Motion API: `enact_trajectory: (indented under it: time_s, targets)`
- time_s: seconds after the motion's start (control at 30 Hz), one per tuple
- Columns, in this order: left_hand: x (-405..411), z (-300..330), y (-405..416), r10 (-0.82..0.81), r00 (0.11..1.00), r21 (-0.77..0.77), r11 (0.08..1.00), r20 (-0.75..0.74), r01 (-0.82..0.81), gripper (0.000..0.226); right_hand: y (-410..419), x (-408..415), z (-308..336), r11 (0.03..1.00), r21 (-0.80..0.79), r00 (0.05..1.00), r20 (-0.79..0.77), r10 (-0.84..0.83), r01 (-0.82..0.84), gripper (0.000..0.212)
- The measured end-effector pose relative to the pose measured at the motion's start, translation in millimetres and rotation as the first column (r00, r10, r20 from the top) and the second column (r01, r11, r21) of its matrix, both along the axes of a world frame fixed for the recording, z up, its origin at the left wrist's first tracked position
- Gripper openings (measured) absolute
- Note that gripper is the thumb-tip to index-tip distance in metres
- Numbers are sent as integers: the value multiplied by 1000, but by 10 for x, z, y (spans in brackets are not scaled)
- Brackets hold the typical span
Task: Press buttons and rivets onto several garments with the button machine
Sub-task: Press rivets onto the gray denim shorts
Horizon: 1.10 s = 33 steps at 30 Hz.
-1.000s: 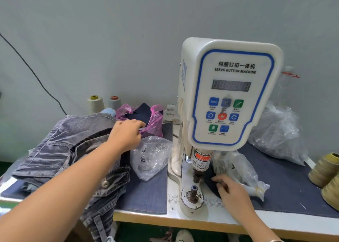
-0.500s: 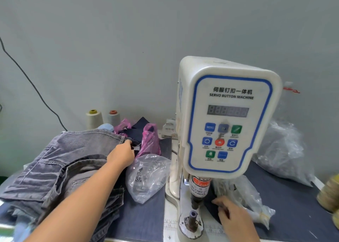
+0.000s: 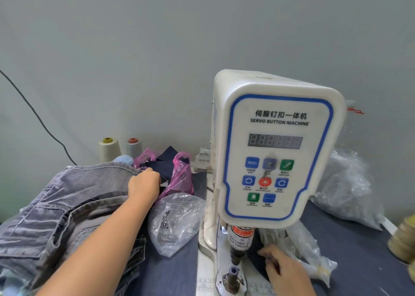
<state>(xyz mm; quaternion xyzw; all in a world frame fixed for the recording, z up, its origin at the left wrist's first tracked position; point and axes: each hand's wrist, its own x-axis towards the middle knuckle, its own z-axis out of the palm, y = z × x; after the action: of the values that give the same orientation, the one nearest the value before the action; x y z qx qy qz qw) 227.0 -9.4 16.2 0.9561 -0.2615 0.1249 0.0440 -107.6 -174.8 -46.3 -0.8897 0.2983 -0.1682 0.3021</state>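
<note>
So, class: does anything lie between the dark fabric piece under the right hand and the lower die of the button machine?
Nothing visible does. The right hand holds the dark fabric piece just right of the lower die, and the white base between them looks bare.

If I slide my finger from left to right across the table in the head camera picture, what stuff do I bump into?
grey denim garments → left hand → pink bag → button machine → crinkly clear bag → tan thread cone
</note>
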Motion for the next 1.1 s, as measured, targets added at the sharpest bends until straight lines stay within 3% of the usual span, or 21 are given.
enact_trajectory:
  time_s: [0.07, 0.17, 0.23, 0.37, 0.43, 0.57, 0.63, 0.7, 0.73, 0.87, 0.93, 1.0, 1.07, 1.1]
  targets:
    - [40, 59, 19, -25, 1000, -81, 996, 18, 27, 26, -11, 4, -14, 1000, 8, 1000, -7, -2, 2, 39]
    - [80, 248, 67, -85, 993, -369, 928, -77, 50, 13, -16, 15, -33, 1000, 15, 1000, -18, -12, 12, 40]
    - [100, 420, 91, -151, 971, -571, 821, -186, 19, 4, -19, 17, -48, 1000, 22, 1000, 2, -22, 22, 42]
    - [66, 666, 184, -334, 880, -801, 593, -339, -83, 6, -6, 7, -54, 999, 34, 1000, 21, -20, 20, 43]
    - [37, 731, 262, -477, 765, -851, 498, -432, -169, 13, 5, 0, -49, 999, 29, 999, 32, -14, 13, 43]
    - [7, 847, 418, -497, 708, -810, 558, -502, -181, 24, 8, -14, -51, 1000, 1, 999, 41, -14, 14, 45]
    - [-31, 957, 495, -587, 669, -878, 421, -456, -230, 29, -6, -9, -63, 1000, 8, 999, 45, -18, 17, 44]
    - [-119, 1125, 576, -731, 564, -922, 264, -384, -285, 39, -3, 5, -78, 1000, 8, 999, 46, -23, 22, 43]
    - [-180, 1211, 622, -784, 501, -925, 245, -365, -291, 45, -3, 5, -93, 1000, 7, 998, 56, -23, 23, 44]
    - [-385, 1441, 869, -871, 321, -928, 341, -372, -149, 40, 22, -78, -155, 999, 45, 989, 148, -25, 19, 47]
    - [-381, 1452, 1091, -851, 312, -906, 408, -422, -114, 30, 42, -107, -179, 1000, 21, 990, 142, -10, 7, 48]
    - [-277, 1361, 1359, -730, 398, -800, 599, -556, -18, 30, 82, -116, -131, 1000, 19, 987, 160, -16, 13, 47]
    - [-201, 1164, 1626, -485, 558, -489, 858, -674, 156, 28, 127, -136, -28, 995, 79, 954, 290, -74, 53, 45]
    - [-171, 1031, 1752, -376, 638, -330, 923, -672, 197, 24, 186, -168, 17, 989, 118, 918, 376, -127, 89, 44]
